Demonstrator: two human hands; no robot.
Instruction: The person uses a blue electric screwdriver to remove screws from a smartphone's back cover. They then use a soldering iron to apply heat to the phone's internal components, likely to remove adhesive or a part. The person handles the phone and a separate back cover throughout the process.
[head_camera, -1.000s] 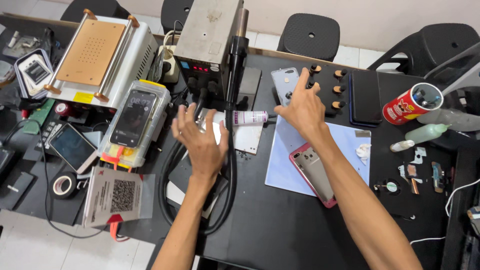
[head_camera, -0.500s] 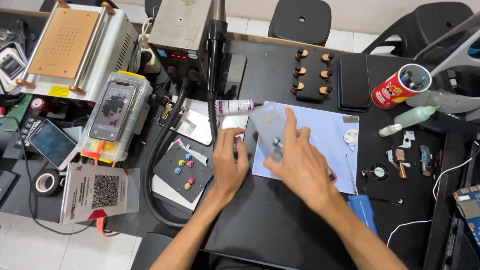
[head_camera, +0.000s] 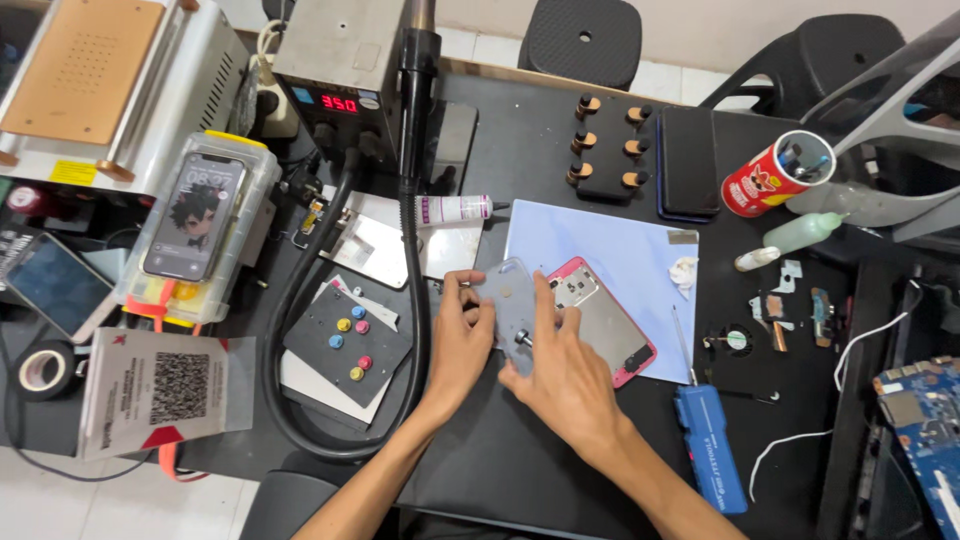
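The left hand (head_camera: 462, 335) curls loosely, its fingertips pinching the left edge of a grey translucent phone cover (head_camera: 512, 300). The right hand (head_camera: 562, 372) lies half flat over the cover's near end, index finger stretched along it, thumb pressing from the left. The cover sits near the middle of the dark table (head_camera: 520, 470), overlapping the left edge of a pale blue mat (head_camera: 620, 245).

Just right of the cover, touching it, lies one pink-framed phone (head_camera: 608, 322) with its metal back up. On the mat's right side rests one crumpled white wipe (head_camera: 684, 273).

Six brown-capped bottles (head_camera: 605, 140) stand in two rows at the far side, beside one dark flat case (head_camera: 687, 162). One red can (head_camera: 775, 175) holds tools at the far right. One blue tool (head_camera: 712, 445) lies near right.

To the left, a thick black hose (head_camera: 410, 250) loops down from a grey heat station (head_camera: 340, 65), passing close beside the left hand. Inside its loop a dark pad (head_camera: 345, 345) carries five coloured dots. One white tube (head_camera: 455, 209) lies beyond the hands. Further left, one phone (head_camera: 195, 215) rests on a clear box.
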